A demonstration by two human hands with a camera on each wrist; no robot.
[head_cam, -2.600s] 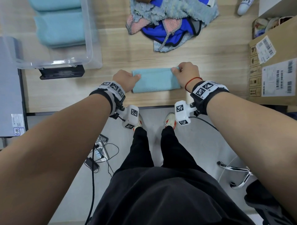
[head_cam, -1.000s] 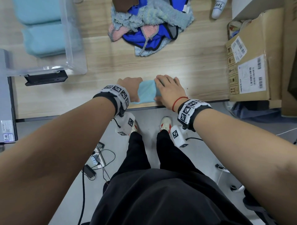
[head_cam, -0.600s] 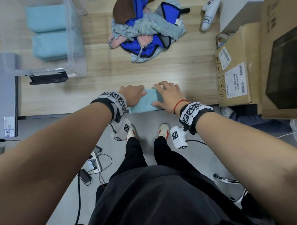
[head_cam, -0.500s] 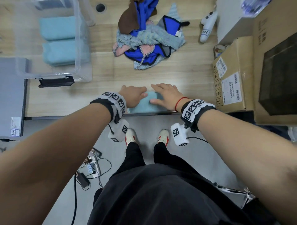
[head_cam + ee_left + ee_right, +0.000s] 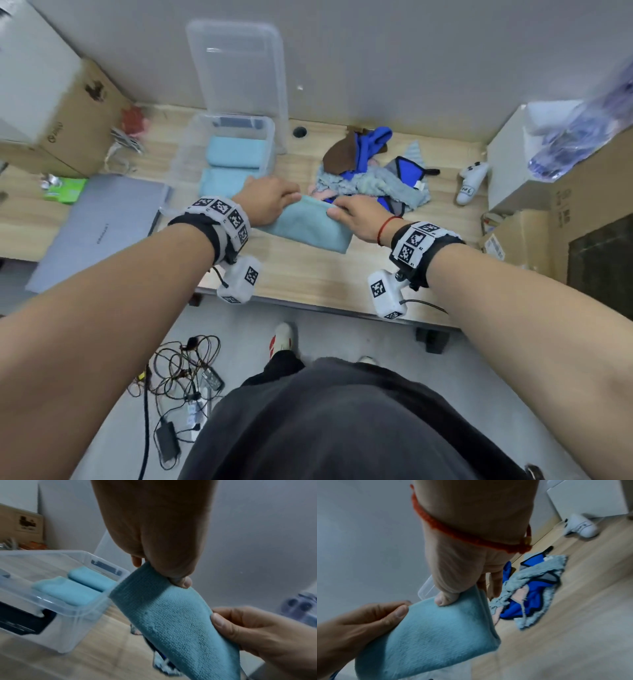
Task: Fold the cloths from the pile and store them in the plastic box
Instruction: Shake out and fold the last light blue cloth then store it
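A folded light-blue cloth (image 5: 310, 226) hangs in the air above the wooden table, held at both ends. My left hand (image 5: 265, 200) pinches its left end (image 5: 145, 582) between thumb and fingers. My right hand (image 5: 356, 214) pinches the right end (image 5: 453, 601) the same way. The clear plastic box (image 5: 226, 137) stands just left of the cloth with its lid raised, and two folded blue cloths (image 5: 233, 156) lie inside. The pile of unfolded cloths (image 5: 373, 178), blue, grey and pink, lies behind my right hand.
Cardboard boxes (image 5: 65, 116) stand at the back left and along the right edge (image 5: 565, 219). A grey laptop (image 5: 99, 222) lies left of the plastic box. A white controller (image 5: 471, 183) rests right of the pile. Cables lie on the floor (image 5: 181, 373).
The cloth was pressed flat at the table's front edge; now both hands have lifted it and carried it back toward the plastic box.
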